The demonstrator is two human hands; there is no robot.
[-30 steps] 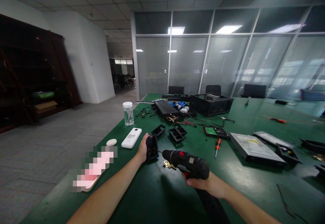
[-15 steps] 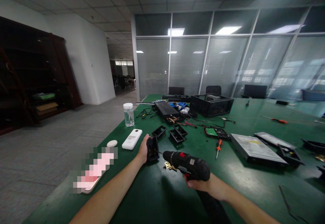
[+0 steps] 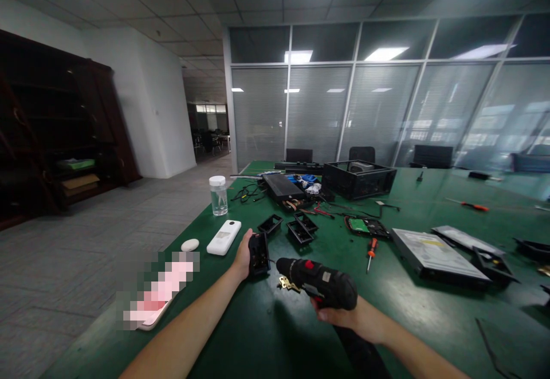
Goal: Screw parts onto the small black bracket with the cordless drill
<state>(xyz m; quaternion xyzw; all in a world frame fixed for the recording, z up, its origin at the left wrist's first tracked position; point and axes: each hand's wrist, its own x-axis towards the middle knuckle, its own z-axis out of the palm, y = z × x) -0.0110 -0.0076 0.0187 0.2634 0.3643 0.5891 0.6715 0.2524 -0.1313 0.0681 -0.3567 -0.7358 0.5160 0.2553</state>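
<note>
My left hand (image 3: 243,256) is closed around the left edge of a small black plastic housing (image 3: 259,254), tilted so its open side faces the drill. A black cordless drill (image 3: 318,280) with a red switch is gripped by my right hand (image 3: 339,314), its nose pointing left. The thin bit reaches to the housing's right side; whether it touches a screw is too small to tell. Brass-coloured metal pieces (image 3: 289,284) lie on the green table just beneath the drill's nose. More black plastic housings (image 3: 301,231) lie behind my left hand.
On the left are a white power bank (image 3: 224,237), a white oval object (image 3: 189,245) and a lidded clear jar (image 3: 219,196). An orange screwdriver (image 3: 372,253), a circuit-board device (image 3: 366,226) and a flat metal drive (image 3: 437,257) lie right. Behind stands a black metal frame (image 3: 360,181).
Both hands hold nearly the same pose, with the housing and drill still together. The view has shifted very slightly.
</note>
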